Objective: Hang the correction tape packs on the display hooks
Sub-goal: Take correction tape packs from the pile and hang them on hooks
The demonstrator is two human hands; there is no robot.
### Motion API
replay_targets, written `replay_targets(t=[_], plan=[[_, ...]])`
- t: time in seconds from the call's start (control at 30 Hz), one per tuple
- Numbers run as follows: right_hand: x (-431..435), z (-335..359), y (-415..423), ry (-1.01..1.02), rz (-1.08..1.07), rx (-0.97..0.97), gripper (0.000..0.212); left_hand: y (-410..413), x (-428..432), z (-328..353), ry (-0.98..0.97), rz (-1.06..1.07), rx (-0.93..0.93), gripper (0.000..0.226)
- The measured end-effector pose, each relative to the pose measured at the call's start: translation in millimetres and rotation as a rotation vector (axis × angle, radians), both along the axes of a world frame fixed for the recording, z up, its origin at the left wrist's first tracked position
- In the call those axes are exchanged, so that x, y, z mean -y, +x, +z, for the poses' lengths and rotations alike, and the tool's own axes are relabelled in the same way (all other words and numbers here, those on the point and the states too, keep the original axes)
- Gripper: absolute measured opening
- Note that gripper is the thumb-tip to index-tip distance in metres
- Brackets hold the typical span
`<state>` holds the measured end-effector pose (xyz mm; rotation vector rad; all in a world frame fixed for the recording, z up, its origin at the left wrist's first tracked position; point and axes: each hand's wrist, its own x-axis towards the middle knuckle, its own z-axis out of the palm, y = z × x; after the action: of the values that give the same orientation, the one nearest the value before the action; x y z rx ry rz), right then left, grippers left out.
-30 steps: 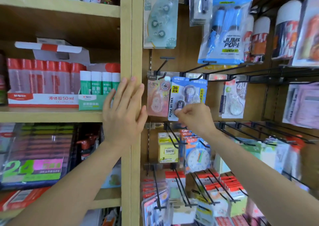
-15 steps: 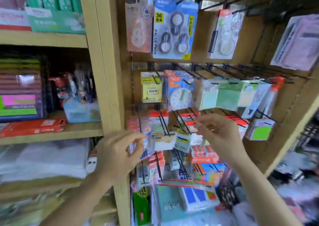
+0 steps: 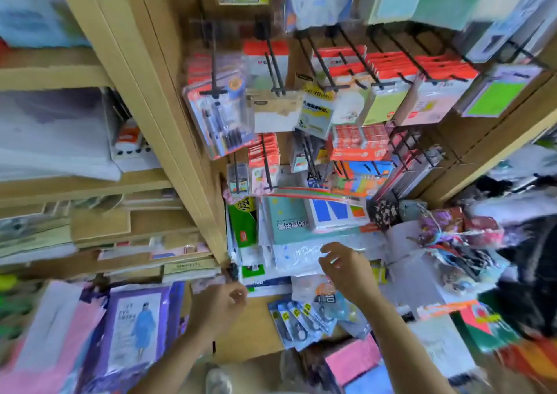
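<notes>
On the left, wooden shelves point(image 3: 90, 182) were filled with stacked white goods and flat paper packs, too blurred to be told apart. Below them a purple raincoat pack point(image 3: 135, 327) was laid flat. The left hand point(image 3: 221, 303) was held low beside the upright post, its fingers loosely curled, and nothing was seen in it. To its right, the correction tape packs point(image 3: 298, 318), blue and fanned out, were lying on a brown cardboard surface point(image 3: 256, 330), none of them gripped. Above them, black hooks point(image 3: 274, 68) were loaded with a pen pack point(image 3: 220, 110) and rows of sticky-note packs point(image 3: 382, 104). The right hand point(image 3: 346, 268) was held over a pile of clear bags point(image 3: 301, 258), just above the tape packs, with its fingers spread and bent and nothing grasped. Further right, patterned pouches point(image 3: 452, 231) were heaped together.

Compared with half a second before, both hands had been brought down from in front of the sticky-note hooks to the pile at the bottom. The hung blue value pack, seen then at the top, was no longer in view.
</notes>
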<state>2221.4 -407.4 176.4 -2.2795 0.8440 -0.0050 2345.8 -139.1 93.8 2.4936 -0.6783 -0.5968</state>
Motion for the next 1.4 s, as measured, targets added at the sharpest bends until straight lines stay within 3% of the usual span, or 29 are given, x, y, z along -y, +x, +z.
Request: replay_targets(t=[0.2,0.3,0.43,0.5,0.7,0.97,1.03,1.13,1.23,1.33,1.4], plan=[[-13.8,-117.3,-51.8,0.146,0.002,-0.365,0.03,-36.3,-24.0,-79.1,0.214,0.043,-0.243,0.018],[-18.9,-162.0,-75.1,0.255,-0.017,-0.508,0.026,-53.7,-24.3,-115.7,0.278,0.045,-0.367,0.016],[-14.5,-211.7,-96.8,0.277,0.005,-0.6,0.027,-76.3,-12.7,-161.4,0.398,0.014,-0.479,0.011],[-8.8,-229.8,-104.3,0.335,0.005,-0.655,0.026,-85.6,-5.2,-190.1,0.428,0.025,-0.551,0.02],[17.7,-283.9,-111.7,0.409,-0.078,-0.694,0.026,-92.5,50.9,-256.0,0.367,0.112,-0.688,0.006],[34.8,-384.8,-109.8,0.51,-0.366,-0.648,0.015,-105.2,115.6,-361.1,0.291,0.348,-0.782,0.035],[29.2,-403.4,-111.6,0.57,-0.445,-0.634,0.01,-112.5,120.0,-387.7,0.279,0.435,-0.884,0.046],[16.8,-422.1,-115.8,0.676,-0.523,-0.607,0.022,-125.6,132.4,-398.7,0.157,0.625,-1.064,0.027],[7.1,-431.4,-121.9,0.82,-0.635,-0.535,0.011,-134.5,132.0,-397.9,0.105,0.747,-1.083,0.029],[1.0,-435.7,-124.0,0.97,-0.709,-0.493,0.059,-133.3,118.1,-392.6,0.008,0.843,-1.066,0.026],[-4.1,-436.0,-120.2,1.089,-0.796,-0.445,0.051,-127.4,104.7,-386.8,-0.019,0.869,-1.016,0.022]])
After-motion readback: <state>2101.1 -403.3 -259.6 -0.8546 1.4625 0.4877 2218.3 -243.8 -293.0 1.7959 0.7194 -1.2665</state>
